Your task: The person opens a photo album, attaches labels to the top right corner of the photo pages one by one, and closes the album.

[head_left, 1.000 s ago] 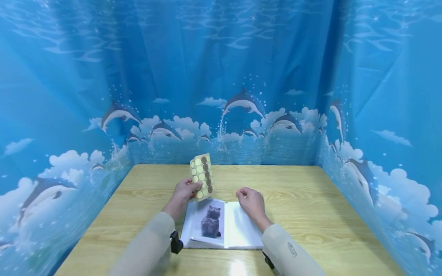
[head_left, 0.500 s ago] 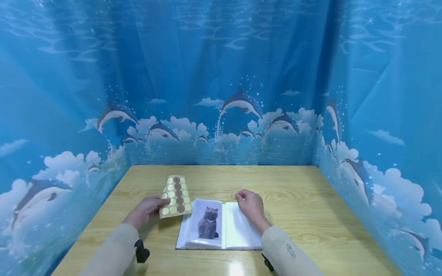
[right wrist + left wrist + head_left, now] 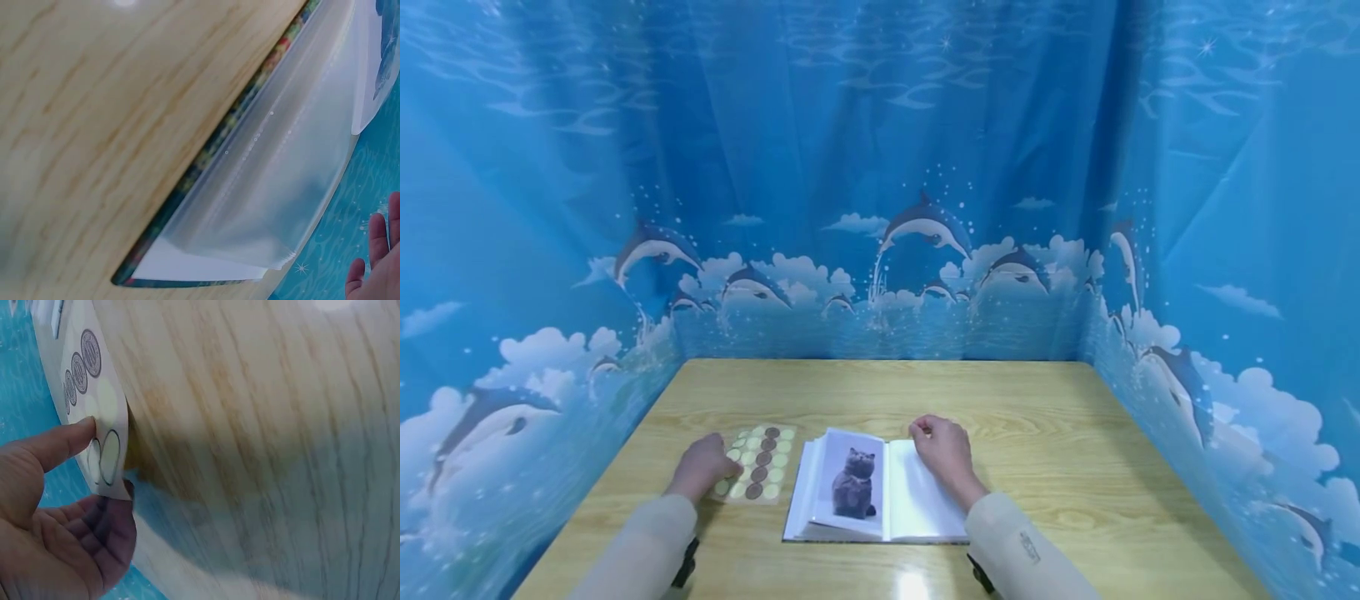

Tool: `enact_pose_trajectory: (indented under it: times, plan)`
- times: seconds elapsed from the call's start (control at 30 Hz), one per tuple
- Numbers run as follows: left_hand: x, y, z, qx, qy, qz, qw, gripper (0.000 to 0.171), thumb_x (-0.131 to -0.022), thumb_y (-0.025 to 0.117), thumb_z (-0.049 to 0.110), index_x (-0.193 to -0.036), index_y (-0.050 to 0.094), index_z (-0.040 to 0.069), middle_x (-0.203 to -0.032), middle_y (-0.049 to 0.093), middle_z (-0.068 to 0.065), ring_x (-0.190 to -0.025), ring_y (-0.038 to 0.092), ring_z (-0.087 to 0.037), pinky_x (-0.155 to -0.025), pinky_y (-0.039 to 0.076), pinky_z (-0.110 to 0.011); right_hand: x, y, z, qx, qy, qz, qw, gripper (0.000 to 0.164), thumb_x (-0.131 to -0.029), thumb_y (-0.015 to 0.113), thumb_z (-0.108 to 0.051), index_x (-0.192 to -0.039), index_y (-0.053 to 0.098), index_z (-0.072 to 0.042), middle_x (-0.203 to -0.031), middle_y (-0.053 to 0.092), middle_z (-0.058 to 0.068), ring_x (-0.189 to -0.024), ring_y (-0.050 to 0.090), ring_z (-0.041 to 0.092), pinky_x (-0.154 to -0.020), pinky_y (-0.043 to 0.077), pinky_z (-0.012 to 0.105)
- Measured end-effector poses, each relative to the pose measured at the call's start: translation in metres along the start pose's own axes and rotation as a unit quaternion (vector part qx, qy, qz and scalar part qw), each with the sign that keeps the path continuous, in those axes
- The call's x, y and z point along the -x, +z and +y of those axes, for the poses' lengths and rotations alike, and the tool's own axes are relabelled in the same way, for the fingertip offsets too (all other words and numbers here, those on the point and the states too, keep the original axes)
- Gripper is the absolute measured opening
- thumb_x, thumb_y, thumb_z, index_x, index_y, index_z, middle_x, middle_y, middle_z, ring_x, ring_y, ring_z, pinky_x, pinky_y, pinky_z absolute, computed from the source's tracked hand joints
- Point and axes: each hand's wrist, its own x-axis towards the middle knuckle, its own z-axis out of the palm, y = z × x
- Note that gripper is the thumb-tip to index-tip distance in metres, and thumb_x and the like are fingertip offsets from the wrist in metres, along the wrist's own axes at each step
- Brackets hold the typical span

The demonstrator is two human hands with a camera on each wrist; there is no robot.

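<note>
My left hand (image 3: 706,463) pinches the near-left edge of a sheet of round stickers (image 3: 779,461). The sheet is cream with pale yellow discs and a row of brown ones. In the left wrist view, the thumb lies on top of the sheet (image 3: 107,406) and the fingers curl beneath its corner. My right hand (image 3: 944,447) hovers over the right page of an open photo album (image 3: 917,500). Its thumb and index fingertips come together; whether they hold something small cannot be seen. The other fingers look extended in the right wrist view. A grey cat picture (image 3: 854,487) fills the album's left page.
The album lies on a wooden table (image 3: 1037,433), with the sheet just left of it. Blue curtains (image 3: 880,100) printed with dolphins enclose the table at the back and both sides.
My left hand has carried the sticker sheet left and down, from above the album to the tabletop beside it. The right hand has stayed nearly still over the right page.
</note>
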Motion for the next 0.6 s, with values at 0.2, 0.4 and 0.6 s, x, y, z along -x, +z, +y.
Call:
enact_pose_trajectory:
  times: [0.2, 0.4, 0.6]
  plan:
    - [0.001, -0.003, 0.002, -0.065, -0.026, -0.006, 0.9975, 0.068, -0.083, 0.069, 0.025, -0.129, 0.044, -0.019, -0.127, 0.049, -0.042, -0.114, 0.049, -0.056, -0.094, 0.045, -0.063, 0.0, 0.0, 0.0, 0.003, 0.0, -0.004, 1.0, 0.012, -0.092, 0.068, -0.022, -0.091, 0.076, -0.012, -0.087, 0.072, -0.001, -0.083, 0.066, 0.02, -0.078, 0.053, 0.042]
    - [-0.001, -0.002, 0.016, -0.067, -0.002, 0.017, 0.9976, 0.064, -0.092, 0.06, 0.031, -0.132, 0.045, -0.017, -0.125, 0.047, -0.041, -0.113, 0.049, -0.056, -0.089, 0.046, -0.066, -0.001, 0.003, 0.0, 0.004, 0.01, -0.011, 1.0, 0.013, -0.092, 0.067, -0.022, -0.094, 0.076, -0.012, -0.09, 0.073, 0.001, -0.086, 0.067, 0.022, -0.083, 0.052, 0.045]
    - [-0.004, 0.008, 0.036, -0.069, 0.032, 0.046, 0.9961, 0.058, -0.094, 0.058, 0.027, -0.139, 0.046, -0.008, -0.124, 0.051, -0.033, -0.115, 0.049, -0.051, -0.088, 0.045, -0.064, -0.001, 0.003, -0.001, 0.002, 0.022, -0.02, 1.0, 0.014, -0.093, 0.067, -0.023, -0.096, 0.076, -0.012, -0.091, 0.073, 0.0, -0.088, 0.066, 0.021, -0.084, 0.051, 0.045]
